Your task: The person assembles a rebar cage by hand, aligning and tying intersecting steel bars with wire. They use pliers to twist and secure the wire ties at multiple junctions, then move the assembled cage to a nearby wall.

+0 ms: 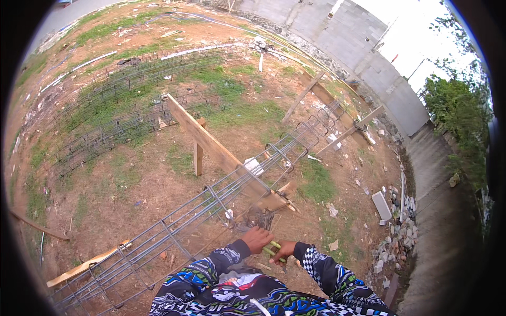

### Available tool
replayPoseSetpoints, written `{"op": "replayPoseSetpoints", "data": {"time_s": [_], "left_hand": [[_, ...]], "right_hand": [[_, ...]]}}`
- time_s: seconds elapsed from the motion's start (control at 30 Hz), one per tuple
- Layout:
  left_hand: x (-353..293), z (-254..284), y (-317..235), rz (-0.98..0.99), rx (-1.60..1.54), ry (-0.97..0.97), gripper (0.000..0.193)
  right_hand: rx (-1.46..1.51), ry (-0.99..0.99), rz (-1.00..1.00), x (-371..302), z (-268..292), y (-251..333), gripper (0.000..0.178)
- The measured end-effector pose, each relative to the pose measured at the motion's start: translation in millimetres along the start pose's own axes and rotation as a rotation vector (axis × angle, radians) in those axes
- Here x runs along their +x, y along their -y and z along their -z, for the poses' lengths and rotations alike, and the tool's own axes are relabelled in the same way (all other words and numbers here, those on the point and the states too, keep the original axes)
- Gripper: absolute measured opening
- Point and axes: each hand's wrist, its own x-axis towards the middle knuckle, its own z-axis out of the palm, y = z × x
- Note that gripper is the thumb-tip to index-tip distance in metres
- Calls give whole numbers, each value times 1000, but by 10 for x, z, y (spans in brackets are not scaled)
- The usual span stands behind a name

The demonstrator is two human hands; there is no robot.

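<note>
My right hand is closed around a hand tool with two yellow-green handles, which looks like pliers; its jaws are hidden. Close beside it, my left hand has its fingers curled in. Whatever it grips is too small or covered to make out. Just beyond the left hand lies a dark tangled bundle, perhaps tie wire. In front of both hands, a long rebar cage of lengthwise bars and square stirrups runs diagonally from near left to far right. It rests across a wooden plank support.
Another wooden support carries the cage's far end. More rebar cages lie on the grass at left. A wooden board is under the near end. Rubble lines the right side, beside a concrete strip. A block wall stands behind.
</note>
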Motion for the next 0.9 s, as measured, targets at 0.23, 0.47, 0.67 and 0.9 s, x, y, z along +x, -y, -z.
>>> {"op": "replayPoseSetpoints", "data": {"time_s": [0.23, 0.47, 0.67, 0.9], "left_hand": [[412, 156, 143, 306, -207, 563, 32], [6, 710, -377, 184, -2, -409, 50], [130, 350, -508, 1101, -1017, -231, 58], [402, 188, -493, 1063, -580, -517, 45]], "right_hand": [[-754, -906, 277, 178, -228, -199, 40], [16, -679, 271, 313, -332, -432, 28], [-421, -1360, 483, 63, -427, 183, 44], [-311, -1456, 696, 136, -356, 370, 53]]}}
